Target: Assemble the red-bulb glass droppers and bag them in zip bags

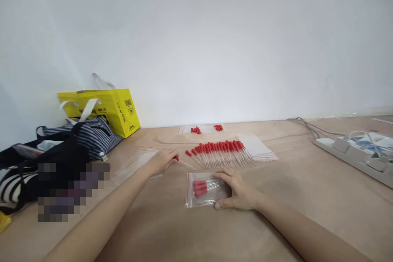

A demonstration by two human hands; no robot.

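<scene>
My left hand point(162, 160) pinches a glass dropper by its red rubber bulb point(176, 158), and the thin clear tube point(187, 165) points right. In front of me lies a clear zip bag point(190, 202) with a few red-bulbed droppers point(201, 188) inside. My right hand point(238, 190) grips the right end of this bag, thumb at the near edge and fingers at the far edge. Just beyond, a row of loose droppers point(221, 153) lies side by side, bulbs away from me. Flat clear bags point(135, 163) lie partly behind my left hand and forearm.
More bagged droppers point(204, 129) lie by the wall. A stack of flat bags point(258, 147) sits right of the row. A yellow bag point(123, 110), a striped bag point(101, 137) and a black bag point(64, 157) crowd the left. A power strip point(356, 155) with cables is at right.
</scene>
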